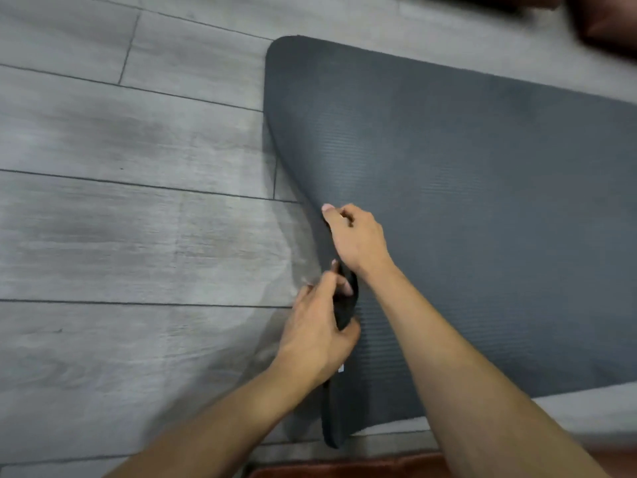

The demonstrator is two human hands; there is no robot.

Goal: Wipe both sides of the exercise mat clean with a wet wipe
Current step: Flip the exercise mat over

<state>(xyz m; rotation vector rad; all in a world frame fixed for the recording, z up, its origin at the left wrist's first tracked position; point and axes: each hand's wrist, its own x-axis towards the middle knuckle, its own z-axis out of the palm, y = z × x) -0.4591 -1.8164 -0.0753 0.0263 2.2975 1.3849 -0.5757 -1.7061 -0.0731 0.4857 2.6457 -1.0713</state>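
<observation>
- The dark grey exercise mat (482,219) lies on the grey plank floor (120,219), spreading to the right, its left edge lifted and curling
- My left hand (319,334) is clamped on the near part of that raised edge
- My right hand (356,238) pinches the same edge just beyond it

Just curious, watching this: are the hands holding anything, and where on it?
Yes. Both hands grip the dark exercise mat along its lifted short edge: the left hand nearer the near corner, the right hand further along it.
</observation>
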